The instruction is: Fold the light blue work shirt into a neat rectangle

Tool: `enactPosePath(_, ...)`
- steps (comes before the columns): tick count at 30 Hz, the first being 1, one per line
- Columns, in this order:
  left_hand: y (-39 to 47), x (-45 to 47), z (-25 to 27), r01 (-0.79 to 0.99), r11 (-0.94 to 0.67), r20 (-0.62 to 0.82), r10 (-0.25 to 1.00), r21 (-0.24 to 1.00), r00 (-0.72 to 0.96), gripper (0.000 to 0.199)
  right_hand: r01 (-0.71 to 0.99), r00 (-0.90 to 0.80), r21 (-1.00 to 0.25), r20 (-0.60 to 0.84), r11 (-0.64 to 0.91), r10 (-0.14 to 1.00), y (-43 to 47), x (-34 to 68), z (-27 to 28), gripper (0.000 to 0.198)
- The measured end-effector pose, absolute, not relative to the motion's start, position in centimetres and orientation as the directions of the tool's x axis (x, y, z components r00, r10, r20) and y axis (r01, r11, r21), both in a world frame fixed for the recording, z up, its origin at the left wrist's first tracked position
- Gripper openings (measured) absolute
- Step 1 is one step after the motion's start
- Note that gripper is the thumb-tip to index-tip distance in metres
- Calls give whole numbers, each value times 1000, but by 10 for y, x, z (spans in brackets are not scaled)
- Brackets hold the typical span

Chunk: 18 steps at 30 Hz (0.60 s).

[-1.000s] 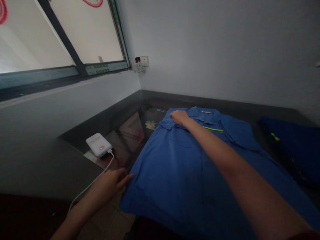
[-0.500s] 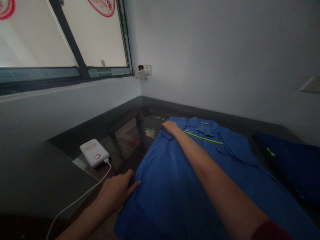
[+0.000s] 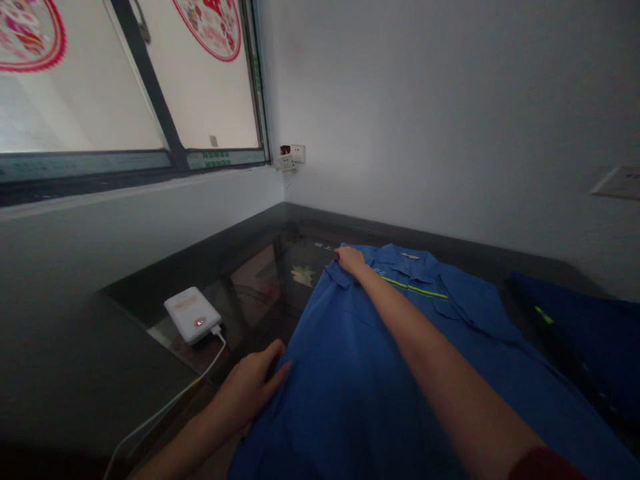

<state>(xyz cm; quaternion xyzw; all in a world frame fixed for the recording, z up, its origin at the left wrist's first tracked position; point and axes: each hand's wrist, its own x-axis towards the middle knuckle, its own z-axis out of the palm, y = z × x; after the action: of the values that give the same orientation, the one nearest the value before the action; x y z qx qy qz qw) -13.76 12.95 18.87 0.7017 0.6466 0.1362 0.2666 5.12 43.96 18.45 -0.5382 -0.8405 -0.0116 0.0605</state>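
Note:
A blue work shirt lies spread out, front up, with its collar toward the far wall and a yellow-green stripe across the chest. My right hand reaches across it, fingers closed on the cloth at its far left edge, near the shoulder. Lower on the same side, my left hand has its thumb and forefinger at the shirt's edge, seemingly pinching the cloth. The other left fingers are partly hidden. The near end of the shirt runs out of view at the bottom.
A white power bank with a white cable plugged in rests on the dark glossy tabletop, left of the shirt. Darker blue folded clothing lies at the right. Walls and a window border the table.
The view has tilted up slightly, so everything sits lower in the picture. Both hands and the shirt's left edge have shifted a little to the right.

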Motion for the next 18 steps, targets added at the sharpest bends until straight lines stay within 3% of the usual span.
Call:
enactPosePath(9,128,-102,214,639,-95,-138,942,763,304,26,924,-239,-265,160,275,958,447,84,203,27)
enactPosePath(12,129,-76,221,611,-134,-157,903,780,399,20,917,-157,-341,175,209,972,445,95,203,31)
enactPosePath(14,131,-56,222,600,-185,-160,866,778,474,15,905,-114,-385,184,179,976,445,104,203,23)
enactPosePath(18,139,-6,216,575,-315,-145,775,755,616,20,874,-61,-462,207,153,976,445,132,205,23)
